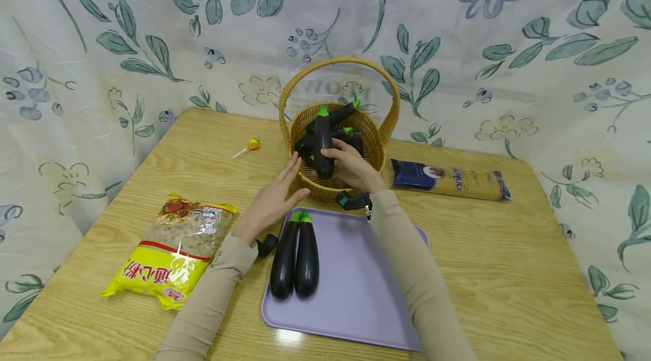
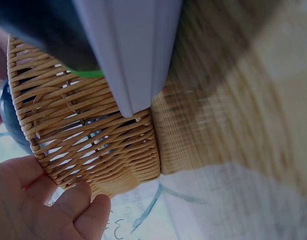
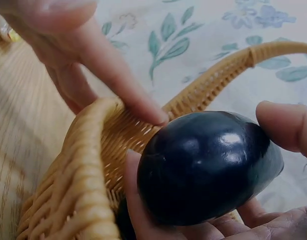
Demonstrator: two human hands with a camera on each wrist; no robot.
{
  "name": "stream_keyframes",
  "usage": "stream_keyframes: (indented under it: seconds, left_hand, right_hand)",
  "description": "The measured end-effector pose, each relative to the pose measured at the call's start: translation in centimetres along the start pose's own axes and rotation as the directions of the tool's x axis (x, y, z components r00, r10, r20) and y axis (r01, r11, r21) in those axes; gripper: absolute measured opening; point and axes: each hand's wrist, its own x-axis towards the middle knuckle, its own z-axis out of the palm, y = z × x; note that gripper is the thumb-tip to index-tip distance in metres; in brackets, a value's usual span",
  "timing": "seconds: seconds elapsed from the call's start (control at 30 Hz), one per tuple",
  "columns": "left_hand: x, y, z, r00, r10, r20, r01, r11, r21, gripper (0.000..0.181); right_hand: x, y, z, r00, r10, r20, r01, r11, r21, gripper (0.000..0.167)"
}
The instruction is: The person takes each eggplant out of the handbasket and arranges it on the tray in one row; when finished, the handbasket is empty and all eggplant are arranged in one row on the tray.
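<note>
A dark purple eggplant (image 1: 323,143) with a green stem end is held in my right hand (image 1: 351,164) over the wicker basket (image 1: 325,191). In the right wrist view the thumb and fingers lie on either side of this eggplant (image 3: 203,165). More eggplants (image 1: 333,118) lie inside the basket, partly hidden by the held one. My left hand (image 1: 272,203) touches the basket's left rim with extended fingers, its thumb apart. The left wrist view has its fingers (image 2: 76,200) against the weave. Two eggplants (image 1: 295,259) lie side by side on the purple tray (image 1: 351,287).
The basket's tall handle (image 1: 338,61) arches above it. A yellow bag of pasta (image 1: 170,251) lies at the left, a lollipop (image 1: 252,145) behind it. To the basket's right is a long pasta packet (image 1: 450,179). A floral curtain (image 1: 229,39) hangs behind the wooden table (image 1: 508,259).
</note>
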Motion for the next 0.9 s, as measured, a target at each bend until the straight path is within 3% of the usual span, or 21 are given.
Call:
stream_keyframes:
  seconds: [0.33, 0.67, 0.9]
  left_hand:
    - [0.0, 0.0, 0.0, 1.000, 0.010, -0.008, -0.010, 1.000, -0.008, 0.082]
    - [0.0, -0.3, -0.1, 1.000, 0.019, -0.011, -0.019, 1.000, 0.003, 0.083]
    - [0.0, 0.0, 0.0, 1.000, 0.022, -0.014, -0.022, 1.000, -0.001, 0.085]
  right_hand:
    - [-2.4, -0.2, -0.2, 0.996, -0.061, 0.067, 0.058, 0.997, 0.048, 0.066]
    - [-5.7, 0.5, -0.1, 0.980, -0.095, 0.174, 0.098, 0.995, -0.011, 0.062]
    - [-8.2, 1.8, -0.1, 0.961, -0.081, 0.263, 0.087, 0.996, -0.008, 0.078]
